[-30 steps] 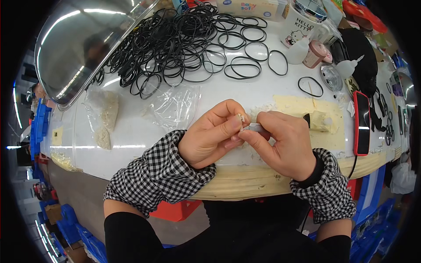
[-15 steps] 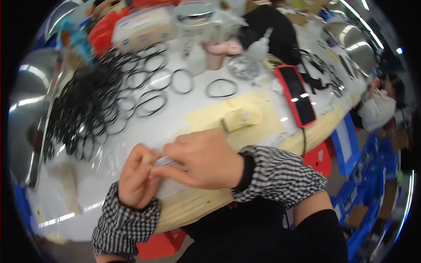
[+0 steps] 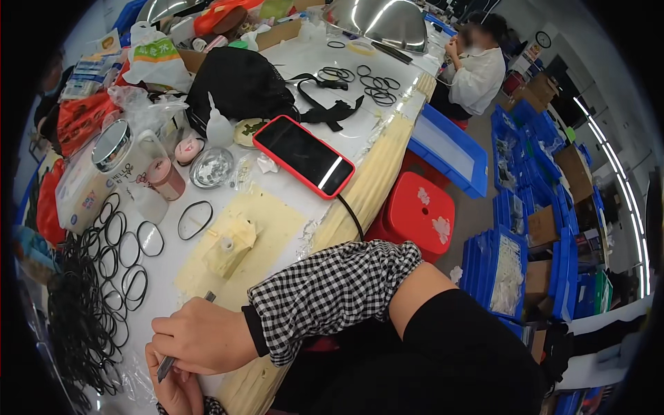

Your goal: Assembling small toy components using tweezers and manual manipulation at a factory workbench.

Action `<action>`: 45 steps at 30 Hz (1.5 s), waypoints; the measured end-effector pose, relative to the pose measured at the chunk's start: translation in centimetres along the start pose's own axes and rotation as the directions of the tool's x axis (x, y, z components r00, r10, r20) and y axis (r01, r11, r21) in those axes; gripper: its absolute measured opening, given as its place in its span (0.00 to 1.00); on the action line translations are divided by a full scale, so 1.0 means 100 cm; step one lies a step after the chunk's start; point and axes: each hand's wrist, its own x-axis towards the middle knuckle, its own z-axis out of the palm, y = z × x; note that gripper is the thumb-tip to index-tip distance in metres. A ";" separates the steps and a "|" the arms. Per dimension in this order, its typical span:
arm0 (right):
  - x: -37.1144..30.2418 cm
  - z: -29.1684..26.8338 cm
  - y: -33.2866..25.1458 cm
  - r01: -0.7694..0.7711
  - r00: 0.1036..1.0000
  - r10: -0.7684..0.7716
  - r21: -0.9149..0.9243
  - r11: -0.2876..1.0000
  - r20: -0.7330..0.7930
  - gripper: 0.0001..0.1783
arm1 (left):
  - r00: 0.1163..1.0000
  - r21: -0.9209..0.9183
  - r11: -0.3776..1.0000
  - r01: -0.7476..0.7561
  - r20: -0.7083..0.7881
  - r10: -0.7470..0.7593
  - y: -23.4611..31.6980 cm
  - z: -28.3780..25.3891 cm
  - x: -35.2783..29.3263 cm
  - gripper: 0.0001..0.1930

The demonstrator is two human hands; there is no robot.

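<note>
The right hand (image 3: pixel 207 337) is low in the view, near the edge of the surface (image 3: pixel 160 277), its fingers (image 3: pixel 164 325) curled and grasping a slim grey tool (image 3: pixel 165 369). The tool runs slantwise through that grip: one end sticks out past the knuckles toward the yellow sheet (image 3: pixel 280 218), and the other, broader end shows below the fingers, just over the left hand (image 3: pixel 178 395). The left hand lies beneath the right one, partly covered by it, with one finger raised beside the tool's lower end; whether its fingers pinch anything I cannot tell, nor whether they touch the tool. A black-and-white checked sleeve (image 3: pixel 325 294) covers the right forearm. Beyond the right hand, a lump wrapped in yellow tape (image 3: pixel 232 249) sits on the yellow sheet, apart from the fingers. To the left of both hands spreads a heap of black rings (image 3: pixel 77 321), with clear plastic film (image 3: pixel 142 377) between it and the left hand. A single black ring (image 3: pixel 181 228) lies just beside the sheet, and farther off rests a red-cased phone (image 3: pixel 304 157).
</note>
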 end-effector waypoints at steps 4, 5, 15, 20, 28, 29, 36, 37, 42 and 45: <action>0.004 0.007 0.001 0.114 0.993 -0.114 -0.012 0.993 -0.024 0.14 | 0.995 -0.205 0.974 0.096 0.009 -0.096 0.000 -0.008 0.000 0.15; 0.004 0.009 0.000 0.133 0.991 -0.134 -0.048 0.990 -0.021 0.13 | 0.992 -0.268 0.956 0.121 0.011 -0.123 0.001 -0.009 0.000 0.15; 0.002 0.013 0.000 0.189 0.982 -0.189 -0.122 0.975 0.005 0.09 | 0.986 -0.125 0.988 0.090 -0.128 -0.106 -0.001 -0.013 -0.008 0.18; 0.005 0.001 -0.002 0.075 0.995 -0.082 -0.122 0.990 -0.054 0.11 | 0.998 -0.276 0.959 0.067 0.003 -0.069 0.002 -0.003 -0.003 0.18; 0.013 -0.002 0.005 -0.067 0.998 0.067 0.057 0.996 0.011 0.09 | 0.979 -0.060 0.997 -0.040 -0.202 0.027 0.004 0.009 -0.001 0.09; 0.014 0.000 0.005 -0.104 0.994 0.101 0.107 0.989 0.031 0.09 | 0.994 -0.040 0.999 0.009 -0.108 -0.013 0.008 0.003 -0.001 0.08; 0.023 -0.003 0.001 -0.222 0.972 0.193 0.262 0.939 0.132 0.15 | 0.992 -0.088 0.996 0.013 -0.122 -0.023 0.014 0.001 -0.004 0.06; 0.023 -0.002 0.001 -0.237 0.969 0.212 0.254 0.938 0.124 0.15 | 0.990 -0.092 0.995 0.023 -0.140 -0.036 0.013 0.003 -0.004 0.07; 0.023 0.001 -0.002 -0.337 0.939 0.302 0.266 0.903 0.166 0.13 | 0.987 -0.105 0.994 0.033 -0.150 -0.048 0.010 0.001 -0.007 0.07; 0.023 -0.001 -0.002 -0.351 0.934 0.313 0.268 0.897 0.174 0.12 | 0.989 -0.088 0.996 0.017 -0.142 -0.030 0.008 0.001 -0.007 0.07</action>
